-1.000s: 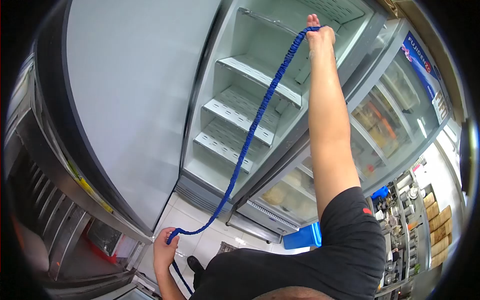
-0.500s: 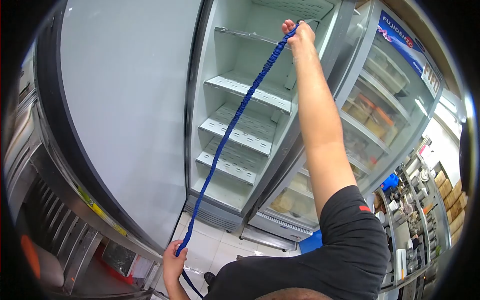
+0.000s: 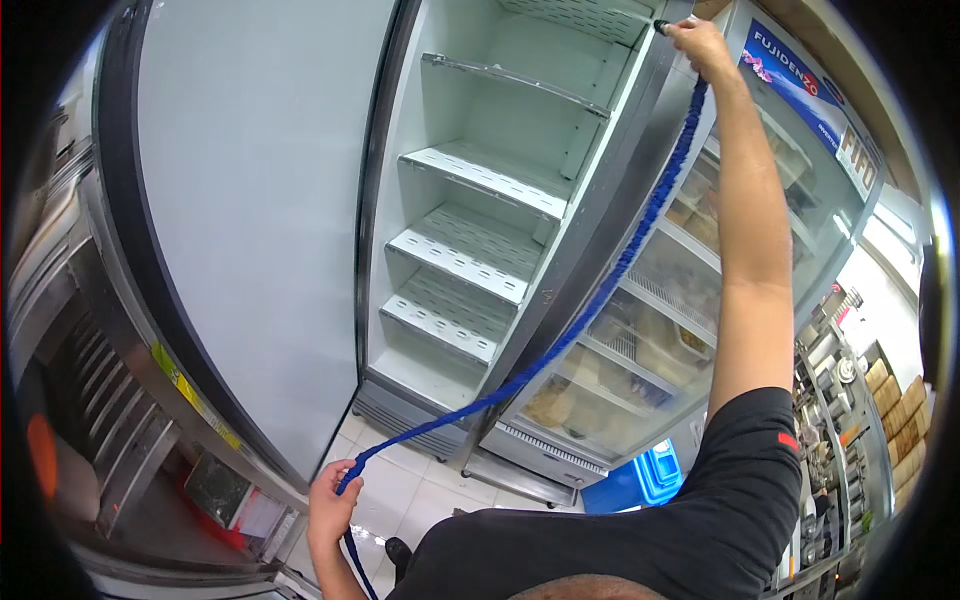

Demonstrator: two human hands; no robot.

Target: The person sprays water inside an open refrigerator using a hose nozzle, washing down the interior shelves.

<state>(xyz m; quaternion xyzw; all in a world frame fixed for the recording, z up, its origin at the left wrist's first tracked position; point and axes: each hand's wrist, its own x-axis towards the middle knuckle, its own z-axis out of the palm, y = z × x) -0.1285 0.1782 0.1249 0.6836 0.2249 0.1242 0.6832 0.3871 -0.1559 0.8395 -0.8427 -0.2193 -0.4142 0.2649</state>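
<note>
A blue, fabric-covered expandable hose (image 3: 530,373) runs in a slack curve from the lower left to the upper right. Near the top of the refrigerator's right frame, my right hand (image 3: 705,47) is closed on the hose's upper end; a small dark tip (image 3: 661,27) sticks out of the fingers on the left. My left hand (image 3: 333,500) pinches the hose lower down, and the rest hangs below it. Between the hands stands the open refrigerator (image 3: 655,90), its perforated white shelves (image 3: 455,262) bare.
The refrigerator's wide grey door (image 3: 250,220) is swung open at the left. A second glass-door refrigerator (image 3: 640,375) holding food tubs is on the right, with a blue bin (image 3: 660,470) beside it. Metal racks (image 3: 835,440) of kitchenware stand farther right. Tiles (image 3: 400,500) cover the floor.
My right hand has moved right, from inside the refrigerator opening to its right frame, carrying the hose end. The hose has gone from nearly straight to a sagging curve. My left hand shifted slightly left.
</note>
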